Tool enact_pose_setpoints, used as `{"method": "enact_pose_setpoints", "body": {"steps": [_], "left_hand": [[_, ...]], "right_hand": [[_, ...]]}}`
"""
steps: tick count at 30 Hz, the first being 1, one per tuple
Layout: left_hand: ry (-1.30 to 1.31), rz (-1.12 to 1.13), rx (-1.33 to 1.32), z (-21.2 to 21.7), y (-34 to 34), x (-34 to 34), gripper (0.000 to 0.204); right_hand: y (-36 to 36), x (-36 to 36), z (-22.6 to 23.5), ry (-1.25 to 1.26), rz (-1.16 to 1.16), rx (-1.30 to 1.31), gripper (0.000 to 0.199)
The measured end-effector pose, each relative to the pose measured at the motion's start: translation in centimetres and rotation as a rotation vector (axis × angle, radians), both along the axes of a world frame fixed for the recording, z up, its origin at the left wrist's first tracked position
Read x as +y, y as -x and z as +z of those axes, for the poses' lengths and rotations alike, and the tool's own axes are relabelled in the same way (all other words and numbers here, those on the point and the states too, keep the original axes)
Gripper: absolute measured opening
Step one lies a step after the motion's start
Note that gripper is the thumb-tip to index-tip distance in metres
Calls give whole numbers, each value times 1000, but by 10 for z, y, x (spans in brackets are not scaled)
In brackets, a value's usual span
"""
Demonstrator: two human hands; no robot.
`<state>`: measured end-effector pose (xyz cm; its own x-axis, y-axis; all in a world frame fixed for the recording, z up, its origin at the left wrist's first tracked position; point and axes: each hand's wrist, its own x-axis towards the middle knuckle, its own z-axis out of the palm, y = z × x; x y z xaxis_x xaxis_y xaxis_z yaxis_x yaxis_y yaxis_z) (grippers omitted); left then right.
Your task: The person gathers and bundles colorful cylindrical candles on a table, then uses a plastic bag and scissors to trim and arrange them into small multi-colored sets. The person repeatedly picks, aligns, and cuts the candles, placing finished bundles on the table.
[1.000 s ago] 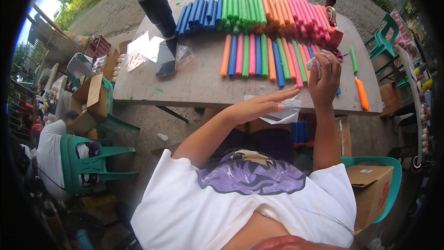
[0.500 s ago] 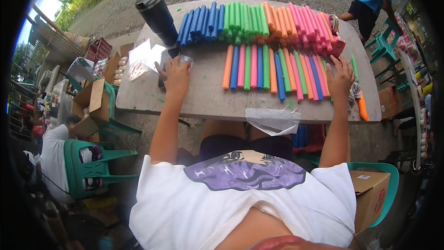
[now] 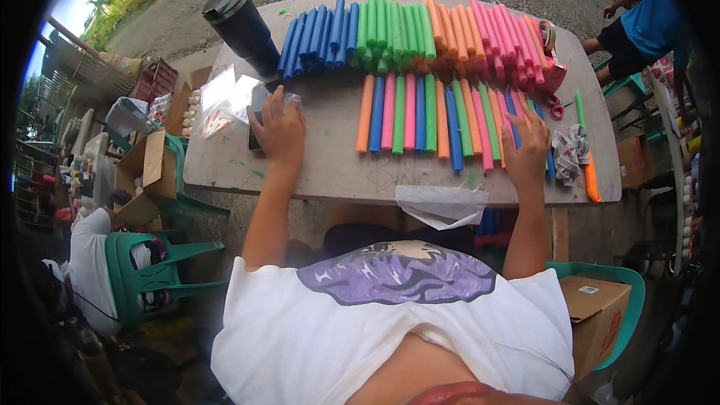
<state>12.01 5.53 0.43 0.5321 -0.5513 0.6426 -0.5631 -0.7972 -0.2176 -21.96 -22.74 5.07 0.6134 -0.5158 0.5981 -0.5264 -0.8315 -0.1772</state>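
My right hand (image 3: 529,148) lies over the right end of a single row of mixed-colour candles, fingers spread and touching them. An orange candle (image 3: 365,116) marks the left end of that row, and the candles under my hand are partly hidden. My left hand (image 3: 279,131) rests on the table, fingers apart, beside a dark phone (image 3: 256,114) and clear plastic wrap (image 3: 217,109). Behind the row are stacked candles grouped by colour: blue candles (image 3: 315,39), green candles (image 3: 390,28), orange candles (image 3: 454,31) and pink candles (image 3: 506,39).
A dark blue tumbler (image 3: 241,31) stands at the table's far left. Right of the row lie red scissors (image 3: 557,110), crumpled paper (image 3: 570,151), an orange cutter (image 3: 592,178) and a green candle (image 3: 580,109). A white plastic sheet (image 3: 442,206) hangs over the near edge. A person (image 3: 651,24) stands at far right.
My right hand has moved left and nearer, from beside the row onto its right-end candles. My left hand has barely shifted. The person in blue has moved right.
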Motion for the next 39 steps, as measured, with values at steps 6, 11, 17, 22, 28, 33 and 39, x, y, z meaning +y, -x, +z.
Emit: {"method": "enact_pose_setpoints", "body": {"steps": [6, 11, 17, 22, 28, 33, 39], "left_hand": [[30, 46, -23, -4, 0, -3, 16], [-82, 119, 222, 5, 9, -3, 23], [32, 55, -28, -10, -6, -1, 19], [-67, 46, 93, -6, -9, -5, 14], [26, 13, 131, 3, -3, -2, 11], [175, -95, 114, 11, 24, 17, 10], [503, -337, 328, 34, 64, 27, 8]], "right_hand": [[0, 9, -5, -48, 7, 3, 26], [-7, 18, -2, -198, 74, -16, 27], [-18, 27, 2, -252, 176, -5, 27], [-22, 31, 2, -249, 193, 30, 26], [-19, 33, 0, -283, 206, 41, 27], [-15, 33, 1, -276, 190, 41, 27], [-22, 37, 3, -271, 257, 23, 31]]}}
